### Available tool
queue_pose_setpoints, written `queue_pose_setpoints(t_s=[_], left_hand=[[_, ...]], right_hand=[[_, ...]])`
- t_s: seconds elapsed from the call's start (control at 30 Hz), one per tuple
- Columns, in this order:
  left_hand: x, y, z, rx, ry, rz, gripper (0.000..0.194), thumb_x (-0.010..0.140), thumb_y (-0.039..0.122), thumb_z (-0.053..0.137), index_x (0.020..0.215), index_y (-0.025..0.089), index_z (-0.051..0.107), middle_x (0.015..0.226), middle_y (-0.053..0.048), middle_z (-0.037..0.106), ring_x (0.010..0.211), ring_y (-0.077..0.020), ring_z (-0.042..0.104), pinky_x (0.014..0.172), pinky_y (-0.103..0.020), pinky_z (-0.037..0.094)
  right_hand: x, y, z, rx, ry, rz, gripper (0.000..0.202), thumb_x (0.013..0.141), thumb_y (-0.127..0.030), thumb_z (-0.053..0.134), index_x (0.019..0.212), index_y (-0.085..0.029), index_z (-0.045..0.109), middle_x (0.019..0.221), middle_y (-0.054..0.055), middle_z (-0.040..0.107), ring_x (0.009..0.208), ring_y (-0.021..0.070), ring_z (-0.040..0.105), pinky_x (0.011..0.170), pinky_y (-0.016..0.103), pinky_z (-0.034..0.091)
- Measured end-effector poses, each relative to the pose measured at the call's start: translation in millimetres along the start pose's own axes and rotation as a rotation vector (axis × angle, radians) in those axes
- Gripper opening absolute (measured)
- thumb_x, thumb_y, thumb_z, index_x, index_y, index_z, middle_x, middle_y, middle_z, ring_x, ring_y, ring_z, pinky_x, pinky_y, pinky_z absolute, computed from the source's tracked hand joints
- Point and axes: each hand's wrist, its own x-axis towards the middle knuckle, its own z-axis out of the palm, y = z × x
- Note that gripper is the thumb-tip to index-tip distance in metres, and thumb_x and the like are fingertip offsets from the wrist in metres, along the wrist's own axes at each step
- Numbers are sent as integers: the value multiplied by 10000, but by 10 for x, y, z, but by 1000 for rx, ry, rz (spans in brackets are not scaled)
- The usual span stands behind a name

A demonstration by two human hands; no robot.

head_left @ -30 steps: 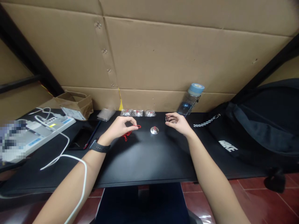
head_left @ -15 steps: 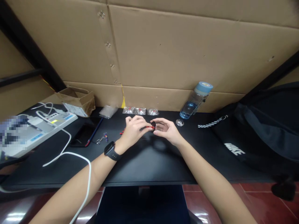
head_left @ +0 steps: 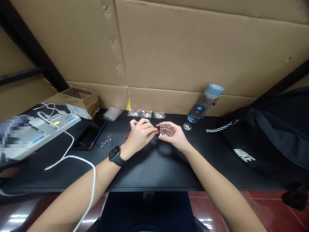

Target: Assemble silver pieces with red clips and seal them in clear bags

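My left hand [head_left: 143, 132], with a dark watch on its wrist, pinches a small red piece [head_left: 158, 131] between thumb and fingertips. My right hand [head_left: 172, 133] curls its fingers around a clear, shiny round disc [head_left: 164, 134], partly hidden, with its edge turned toward the left hand. The red piece meets the disc's near side, but fingers cover the exact contact. More small red pieces [head_left: 127, 135] lie on the table beside the left hand. A similar clear round disc [head_left: 187, 126] rests flat to the right of the right hand.
Behind the hands are clear packets [head_left: 146, 113] in a row. At left are plastic bags [head_left: 112, 113], a cardboard box [head_left: 83, 100], a phone [head_left: 90, 135], a keyring [head_left: 106, 141] and a power strip [head_left: 43, 137]. At right stand a bottle [head_left: 204, 104] and black bag [head_left: 243, 141]. A white cable [head_left: 94, 180] crosses my left forearm.
The camera view has shifted slightly. My left fingertips have closed in nearer the disc, and less of the red piece shows. The right hand keeps its hold.
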Motion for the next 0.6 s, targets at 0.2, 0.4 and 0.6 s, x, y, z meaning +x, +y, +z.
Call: queue_pose_setpoints(t_s=[0.2, 0.4, 0.6], left_hand=[[7, 20, -13, -27, -27, -48, 120, 992, 278, 626, 952, 263, 738, 971, -10, 763, 1025, -235, 609, 852, -464, 248], [0, 39, 19, -45, -64, -116, 150, 980, 274, 599, 917, 246, 733, 930, -42, 755, 1030, -266, 599, 862, -477, 259], [-14, 24, 45, -42, -75, -95, 144, 967, 226, 593, 911, 243, 725, 933, -31, 744, 1036, -259, 601, 863, -469, 257]], right_hand=[[-9, 25, 37, 2, 28, -2, 531, 644, -268, 929, 1103, -239, 663, 1225, 87, 735, 1110, 248, 710, 1010, 431, 565], [0, 62, 69, -49, 79, 4, 460, 624, -323, 932, 975, -218, 653, 1225, 108, 740, 1072, 253, 724, 984, 439, 574], [6, 93, 88, -97, 94, -10, 435, 624, -320, 931, 955, -205, 673, 1207, 121, 747, 1058, 259, 729, 960, 432, 583]])
